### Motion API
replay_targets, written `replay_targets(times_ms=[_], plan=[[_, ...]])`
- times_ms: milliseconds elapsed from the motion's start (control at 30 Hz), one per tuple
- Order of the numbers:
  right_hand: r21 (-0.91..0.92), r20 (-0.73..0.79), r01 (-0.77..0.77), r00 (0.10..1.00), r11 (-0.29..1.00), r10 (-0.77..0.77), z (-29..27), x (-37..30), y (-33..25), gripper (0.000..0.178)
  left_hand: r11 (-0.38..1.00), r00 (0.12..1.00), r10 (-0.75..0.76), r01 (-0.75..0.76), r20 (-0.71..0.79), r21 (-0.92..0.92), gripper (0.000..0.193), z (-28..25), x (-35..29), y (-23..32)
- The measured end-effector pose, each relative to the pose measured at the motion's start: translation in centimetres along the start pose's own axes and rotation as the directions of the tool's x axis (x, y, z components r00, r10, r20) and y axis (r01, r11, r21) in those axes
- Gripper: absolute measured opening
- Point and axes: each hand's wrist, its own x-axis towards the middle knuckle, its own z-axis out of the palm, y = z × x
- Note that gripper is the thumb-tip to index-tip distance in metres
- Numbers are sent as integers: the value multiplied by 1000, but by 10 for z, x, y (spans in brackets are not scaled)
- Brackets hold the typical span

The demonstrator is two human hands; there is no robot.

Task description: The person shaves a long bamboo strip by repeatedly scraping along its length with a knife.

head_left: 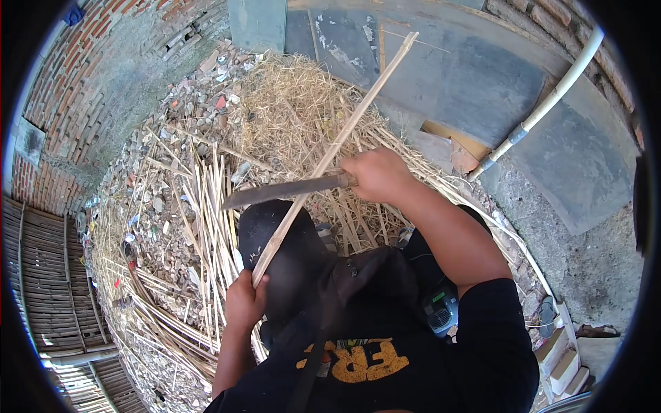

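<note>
A long pale bamboo strip [358,115] slants across my lap, its far end up toward the grey panels. Low on the left, my left hand [245,300] grips its near end. My right hand [377,175] is closed around the short handle of a machete [289,191]. The dark, broad blade points left and crosses the strip a little beyond my knee; whether its edge bites into the strip I cannot tell. Beside my left leg lie several split bamboo strips [215,206] in a loose bundle.
Dry shavings [289,96] are heaped ahead over rubble [162,206]. More strips lie at lower left [165,303]. A brick wall [76,89] rises on the left, grey panels [475,82] stand at the far right, and a white pipe [544,103] leans there.
</note>
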Motion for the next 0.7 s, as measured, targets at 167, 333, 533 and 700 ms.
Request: replay_targets(times_ms=[167,333,533,700], plan=[[126,-55,-163,984,979,171,-8,11,35,19,1000,1000,4,-5,-13,-21,37,3,3,-2],[127,-173,-188,963,974,208,7,11,60,27,1000,1000,-2,2,-12,-7,37,6,2,-6],[12,-72,-20,997,1000,21,-4,3,20,24,1000,1000,2,-2,10,-10,38,4,1,-3],[103,44,-131,991,986,128,-10,11,39,17,999,999,33,-33,8,-6,36,4,-1,-10]])
